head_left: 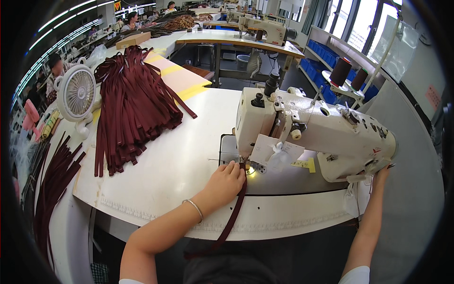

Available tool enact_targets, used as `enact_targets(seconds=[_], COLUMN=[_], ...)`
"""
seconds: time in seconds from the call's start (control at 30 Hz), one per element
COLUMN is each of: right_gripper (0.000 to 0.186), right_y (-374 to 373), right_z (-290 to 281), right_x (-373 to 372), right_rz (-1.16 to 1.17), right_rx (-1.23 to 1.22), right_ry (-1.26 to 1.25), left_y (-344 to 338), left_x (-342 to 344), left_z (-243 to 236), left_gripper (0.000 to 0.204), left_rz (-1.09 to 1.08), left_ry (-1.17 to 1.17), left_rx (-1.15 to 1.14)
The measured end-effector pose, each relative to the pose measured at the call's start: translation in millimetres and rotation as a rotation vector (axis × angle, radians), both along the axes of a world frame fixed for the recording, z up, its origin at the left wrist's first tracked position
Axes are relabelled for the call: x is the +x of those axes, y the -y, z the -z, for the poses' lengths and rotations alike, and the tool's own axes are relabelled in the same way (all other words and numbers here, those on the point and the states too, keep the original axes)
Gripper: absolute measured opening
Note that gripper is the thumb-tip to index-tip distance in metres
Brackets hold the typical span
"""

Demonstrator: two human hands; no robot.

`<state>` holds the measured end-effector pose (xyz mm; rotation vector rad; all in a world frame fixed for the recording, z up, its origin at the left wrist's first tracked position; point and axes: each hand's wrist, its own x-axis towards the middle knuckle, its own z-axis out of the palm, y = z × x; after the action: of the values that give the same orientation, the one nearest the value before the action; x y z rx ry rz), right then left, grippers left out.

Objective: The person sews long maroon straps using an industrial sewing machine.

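Note:
My left hand (226, 185) lies at the needle area of the white sewing machine (302, 116), its bent fingers pressing on a dark maroon strap (235, 210). That strap passes under the presser foot, and its tail hangs over the table's front edge. A small lamp glows beside the needle. At the machine's right end, my right hand (381, 175) touches the handwheel side, its fingers mostly hidden behind the housing. To the left, a large bundle of maroon straps (135, 104) is heaped on the white table (156, 180).
A white fan (78, 92) stands left of the bundle. More dark straps (54, 184) lie at the far left. Thread cones (340, 72) stand behind the machine, near blue bins (324, 54). Another sewing machine (265, 29) sits on a table beyond; several people work in the background.

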<state>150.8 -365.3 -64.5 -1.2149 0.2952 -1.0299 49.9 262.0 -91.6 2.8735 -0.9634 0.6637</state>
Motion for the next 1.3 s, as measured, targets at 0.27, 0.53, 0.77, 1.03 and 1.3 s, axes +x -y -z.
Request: enact_targets(seconds=[0.27,0.53,0.77,1.03,1.3], right_gripper=[0.061,0.057,0.055,0.055,0.055], right_y=[19.2,74.1,43.1,22.3,49.8], right_z=[-84.0,-102.5,-15.7,-81.0,-94.5], right_x=[8.8,17.1,3.2,8.6,13.2], right_rz=[0.332,0.334,0.136,0.441,0.254], right_rx=[-0.701,-0.984,-0.389,-0.901,-0.82], right_ry=[-0.455,-0.645,-0.312,-0.371,-0.761], left_y=[-2.8,-2.1,-3.6,-4.2,-6.4], left_x=[-4.7,2.3,1.2,0.1,1.3], left_z=[-5.9,-5.1,-1.8,-7.4,-2.4], left_gripper=[0.038,0.039,0.04,0.041,0.037], left_rz=[-0.003,0.018,0.02,0.013,0.057], left_ry=[0.008,-0.044,-0.01,-0.07,0.018], left_rx=[0.017,-0.073,-0.08,-0.06,-0.04])
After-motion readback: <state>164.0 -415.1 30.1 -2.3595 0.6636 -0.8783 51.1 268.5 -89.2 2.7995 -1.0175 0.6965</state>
